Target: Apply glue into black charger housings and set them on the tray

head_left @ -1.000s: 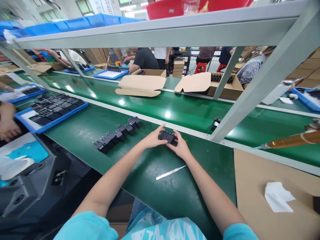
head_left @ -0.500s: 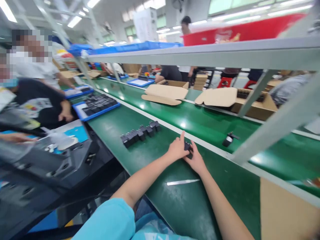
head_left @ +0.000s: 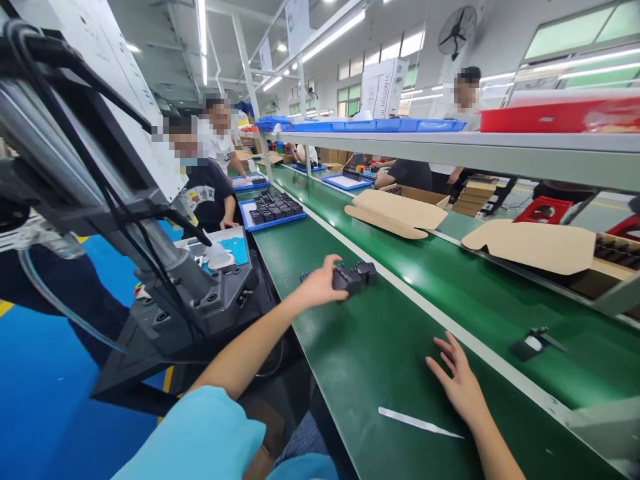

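Note:
My left hand (head_left: 320,287) is stretched out over the green conveyor belt (head_left: 390,333) and curls round the near end of a row of small black plastic parts (head_left: 357,275), covering several of them. Whether it grips one or only pushes against them is unclear. My right hand (head_left: 457,380) lies flat on the belt with its fingers spread, holding nothing. A thin white blade-like strip (head_left: 417,423) lies on the belt just in front of that hand.
A blue tray of black parts (head_left: 273,210) sits further up the belt, by two seated people. A dark machine with hoses (head_left: 150,267) stands at my left. Open cardboard boxes (head_left: 400,210) and a loose black part (head_left: 530,343) lie across the white divider rail. A grey shelf with blue and red bins (head_left: 500,150) runs overhead.
My view has swung left and up. Both hands were together on a black part; now the left has reached to the row of parts and the right has come away onto the belt, open.

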`<state>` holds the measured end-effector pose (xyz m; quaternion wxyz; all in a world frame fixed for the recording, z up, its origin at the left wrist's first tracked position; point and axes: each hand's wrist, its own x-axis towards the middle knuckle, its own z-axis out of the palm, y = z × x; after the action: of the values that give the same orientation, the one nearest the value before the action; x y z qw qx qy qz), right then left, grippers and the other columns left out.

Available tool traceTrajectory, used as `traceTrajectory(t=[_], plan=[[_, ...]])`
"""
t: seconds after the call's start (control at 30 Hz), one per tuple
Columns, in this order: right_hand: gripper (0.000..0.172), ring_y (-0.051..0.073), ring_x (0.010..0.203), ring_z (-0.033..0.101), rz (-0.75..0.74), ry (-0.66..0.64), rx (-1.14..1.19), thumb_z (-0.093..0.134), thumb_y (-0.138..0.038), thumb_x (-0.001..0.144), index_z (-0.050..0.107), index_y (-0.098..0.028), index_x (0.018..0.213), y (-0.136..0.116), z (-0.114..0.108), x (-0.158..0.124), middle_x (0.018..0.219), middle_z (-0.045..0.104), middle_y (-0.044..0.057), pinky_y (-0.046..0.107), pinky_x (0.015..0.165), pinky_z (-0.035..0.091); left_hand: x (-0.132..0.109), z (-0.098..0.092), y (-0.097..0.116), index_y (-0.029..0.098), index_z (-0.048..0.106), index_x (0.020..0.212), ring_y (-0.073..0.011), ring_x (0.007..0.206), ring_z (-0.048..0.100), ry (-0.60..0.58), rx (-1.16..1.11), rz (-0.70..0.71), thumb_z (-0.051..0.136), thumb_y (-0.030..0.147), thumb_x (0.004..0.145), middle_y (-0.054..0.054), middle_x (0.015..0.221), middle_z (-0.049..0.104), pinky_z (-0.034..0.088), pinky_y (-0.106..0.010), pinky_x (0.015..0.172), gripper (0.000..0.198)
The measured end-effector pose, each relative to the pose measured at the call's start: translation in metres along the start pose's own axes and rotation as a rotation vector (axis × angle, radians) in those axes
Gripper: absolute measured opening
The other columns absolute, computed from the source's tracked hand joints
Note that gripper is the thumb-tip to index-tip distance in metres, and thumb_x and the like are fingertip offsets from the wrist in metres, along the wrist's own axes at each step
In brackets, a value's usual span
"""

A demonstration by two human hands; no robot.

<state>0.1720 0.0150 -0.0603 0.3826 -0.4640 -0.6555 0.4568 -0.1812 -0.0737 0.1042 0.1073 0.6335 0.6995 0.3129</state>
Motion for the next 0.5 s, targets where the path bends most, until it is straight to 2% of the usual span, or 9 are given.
traceTrajectory(t=[0.07,0.1,0.2,0.33,0.43,0.5], plan=[[0.095,0.036,0.132,0.049,0.013,-0.018,-0.017,0.066,-0.066,0.071,0.03,-0.025,0.148,-0.001,-0.001,-0.001,0.14,0.053,0.014,0.056,0.114,0.034,0.01,-0.033,-0.042,0.022,0.032,0.131,-0.0268,0.092,0.068,0.042,0.032,-0.087,0.074,0.033,0.067,-0.011,0.114,0.064,0.053,-0.039,0.083,0.077],[0.093,0.036,0.132,0.049,0.017,-0.027,-0.027,0.065,-0.066,0.072,0.029,-0.025,0.148,-0.001,-0.002,-0.002,0.14,0.052,0.013,0.056,0.114,0.034,0.017,-0.047,-0.063,0.022,0.031,0.131,-0.0267,0.094,0.068,0.024,0.053,-0.137,0.074,0.035,0.067,-0.011,0.115,0.063,0.052,-0.039,0.086,0.078],[0.088,0.035,0.133,0.048,0.024,-0.04,-0.058,0.062,-0.065,0.076,0.029,-0.027,0.148,-0.001,-0.002,-0.004,0.141,0.052,0.012,0.056,0.114,0.035,0.043,-0.072,-0.122,0.021,0.031,0.129,-0.0275,0.094,0.067,0.02,0.105,-0.211,0.076,0.033,0.063,-0.011,0.112,0.062,0.05,-0.041,0.087,0.081],[0.079,0.032,0.131,0.051,0.009,-0.031,-0.091,0.061,-0.061,0.079,0.035,-0.028,0.145,-0.002,-0.002,-0.005,0.136,0.056,0.011,0.056,0.114,0.035,0.083,-0.078,-0.175,0.019,0.035,0.126,-0.0242,0.084,0.067,0.03,0.16,-0.254,0.076,0.028,0.058,-0.007,0.102,0.064,0.051,-0.037,0.084,0.08],[0.068,0.029,0.125,0.057,-0.026,-0.008,-0.089,0.06,-0.057,0.081,0.043,-0.026,0.139,-0.012,-0.006,-0.003,0.13,0.061,0.012,0.053,0.109,0.044,0.112,-0.072,-0.197,0.019,0.04,0.119,-0.0227,0.082,0.068,0.053,0.184,-0.234,0.077,0.028,0.056,-0.003,0.092,0.065,0.052,-0.033,0.082,0.074],[0.064,0.029,0.118,0.061,-0.031,0.074,-0.122,0.058,-0.055,0.081,0.046,-0.023,0.135,-0.021,-0.014,0.005,0.124,0.063,0.014,0.051,0.099,0.053,0.133,-0.068,-0.209,0.019,0.042,0.111,-0.0224,0.082,0.068,0.095,0.193,-0.202,0.078,0.028,0.053,0.0,0.085,0.062,0.052,-0.032,0.081,0.068]])
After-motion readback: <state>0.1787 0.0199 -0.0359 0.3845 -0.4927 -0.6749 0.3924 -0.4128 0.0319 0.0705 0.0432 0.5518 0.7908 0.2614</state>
